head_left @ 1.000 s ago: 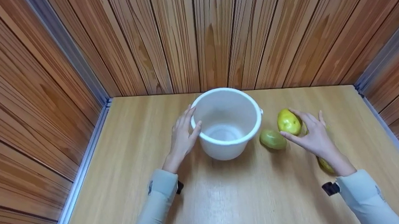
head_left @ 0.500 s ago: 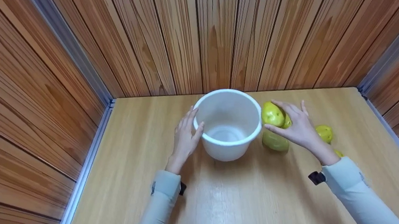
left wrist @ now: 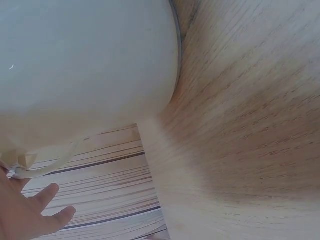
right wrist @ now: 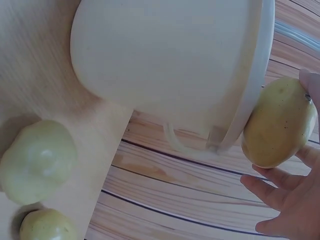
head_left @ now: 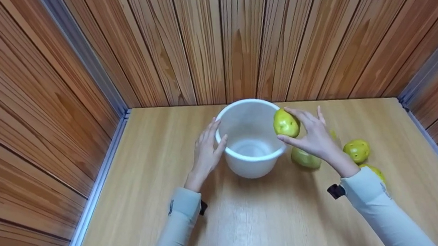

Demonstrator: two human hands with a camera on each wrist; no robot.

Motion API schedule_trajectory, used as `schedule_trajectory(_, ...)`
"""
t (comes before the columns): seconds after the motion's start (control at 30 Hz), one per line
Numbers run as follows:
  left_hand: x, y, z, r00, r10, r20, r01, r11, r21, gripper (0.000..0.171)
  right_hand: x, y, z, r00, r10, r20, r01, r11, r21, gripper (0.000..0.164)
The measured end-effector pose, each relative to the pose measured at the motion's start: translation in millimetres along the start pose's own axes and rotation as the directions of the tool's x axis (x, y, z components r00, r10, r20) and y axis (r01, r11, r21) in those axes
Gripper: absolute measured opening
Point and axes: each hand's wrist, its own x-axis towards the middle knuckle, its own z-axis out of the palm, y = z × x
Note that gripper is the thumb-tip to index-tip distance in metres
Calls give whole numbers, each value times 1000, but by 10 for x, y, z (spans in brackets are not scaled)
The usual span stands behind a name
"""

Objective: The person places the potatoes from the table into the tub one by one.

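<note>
My right hand [head_left: 312, 136] pinches an oval yellow-green fruit [head_left: 286, 123] between thumb and fingertips, with the fruit overlapping the right rim of a white plastic bucket [head_left: 252, 167] in the head view. Dark specks and a small stem scar mark the fruit [right wrist: 282, 122] in the right wrist view, where it is right at the rim. On the bucket's left side, my left hand [head_left: 206, 150] rests at the rim, its fingers extended and thumb apart. In the left wrist view, a few fingertips [left wrist: 64, 216] show beside the bucket's handle [left wrist: 52, 165].
A greener fruit [head_left: 304, 158] sits on the table [head_left: 253, 224] right of the bucket, partly under my right hand. Further right lie another yellow-green fruit [head_left: 357, 150] and one half hidden by my sleeve [head_left: 374, 171]. Wood-panelled walls [head_left: 179, 42] enclose the table's back and sides.
My right hand has carried the yellow-green fruit leftward, from over the table to the bucket's right rim. My left hand keeps its place on the bucket; the view has shifted slightly.
</note>
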Motion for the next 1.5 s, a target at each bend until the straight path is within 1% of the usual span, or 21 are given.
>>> schedule_trajectory(0.37,-10,-2,-9,1000,16,-7,-16,1000,-11,56,86,-90,121,1000,-6,20,7,1000,-14,75)
schedule_trajectory(0.73,-14,3,8,1000,2,8,-2,1000,-3,58,56,-56,258,999,-4,50,5,1000,-20,77)
schedule_trajectory(1.0,-11,-4,4,1000,8,-1,-8,1000,-1,60,73,-57,231,999,37,35,-37,999,-4,68)
schedule_trajectory(1.37,-8,25,11,1000,17,-19,-17,1000,0,59,50,-26,207,998,59,35,-59,998,0,64)
schedule_trajectory(1.5,-11,22,11,1000,14,-16,-14,1000,3,57,47,-22,189,998,57,37,-57,998,5,64)
